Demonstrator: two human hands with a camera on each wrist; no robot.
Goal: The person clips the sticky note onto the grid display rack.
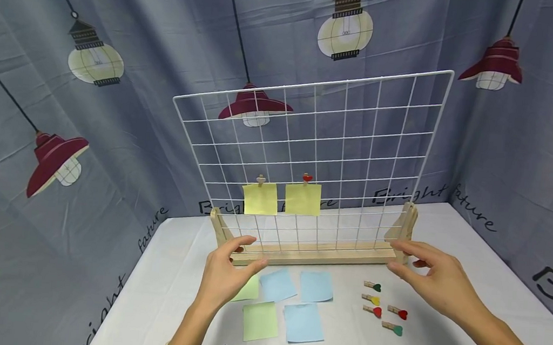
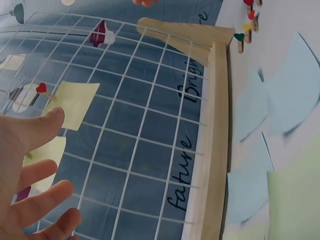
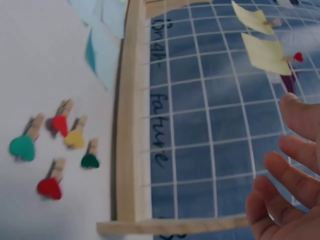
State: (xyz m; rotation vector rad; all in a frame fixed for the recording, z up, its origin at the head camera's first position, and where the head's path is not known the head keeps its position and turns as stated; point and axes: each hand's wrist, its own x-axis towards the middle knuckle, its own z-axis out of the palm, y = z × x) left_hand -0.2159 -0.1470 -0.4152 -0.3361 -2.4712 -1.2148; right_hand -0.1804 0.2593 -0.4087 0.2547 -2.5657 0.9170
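My left hand [image 1: 226, 269] hovers above the green and blue sticky notes, fingers loosely bent and holding nothing. On the other side my right hand [image 1: 443, 280] is raised near the right end of the wooden base [image 1: 319, 253], thumb and fingers apart, nothing between them. Two yellow sticky notes [image 1: 302, 199] hang side by side on the white wire grid [image 1: 357, 141]. A red heart clothespin [image 1: 307, 178] pins the right one, a white heart clothespin [image 1: 261, 179] the left one. Several heart clothespins [image 3: 75, 138] in red, yellow and green lie on the table.
Blue sticky notes [image 1: 303, 322] and green sticky notes [image 1: 260, 321] lie on the white table [image 1: 176, 273] before the grid. The grid stands in wooden feet [image 1: 401, 225]. A grey-blue curtain [image 1: 127, 144] with printed lamps closes off the back and sides.
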